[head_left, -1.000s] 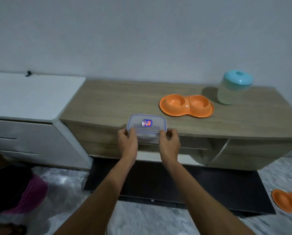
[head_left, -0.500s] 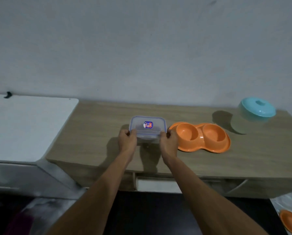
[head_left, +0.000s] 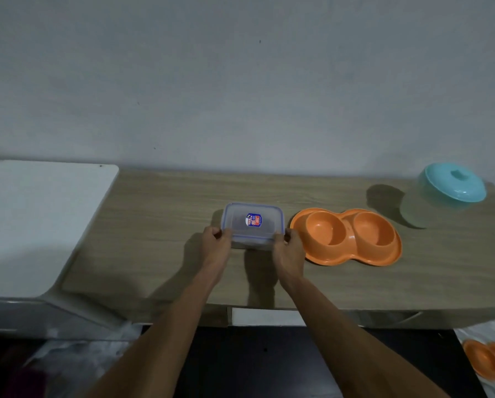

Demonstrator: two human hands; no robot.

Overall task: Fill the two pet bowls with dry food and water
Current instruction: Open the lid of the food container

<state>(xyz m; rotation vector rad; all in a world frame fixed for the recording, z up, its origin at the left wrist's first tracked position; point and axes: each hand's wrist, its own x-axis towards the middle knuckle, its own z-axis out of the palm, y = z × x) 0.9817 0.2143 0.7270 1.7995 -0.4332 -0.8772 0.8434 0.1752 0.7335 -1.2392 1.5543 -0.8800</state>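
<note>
A clear lidded plastic container (head_left: 252, 224) with a blue sticker sits low over the wooden cabinet top (head_left: 160, 225), held at both near corners. My left hand (head_left: 216, 247) grips its left side and my right hand (head_left: 289, 251) grips its right side. Just to the right lies an orange double pet bowl (head_left: 348, 237), both cups showing nothing inside. Farther right stands a clear jug with a turquoise lid (head_left: 447, 191). What the container holds cannot be made out.
A white cabinet top (head_left: 36, 222) adjoins the wooden one on the left. A second orange double bowl (head_left: 490, 360) lies on the floor at the lower right. A dark mat (head_left: 254, 360) covers the floor below the cabinet.
Both hands carried the container from the cabinet's front edge forward over the top, down beside the orange double bowl. The view has come closer to the cabinet.
</note>
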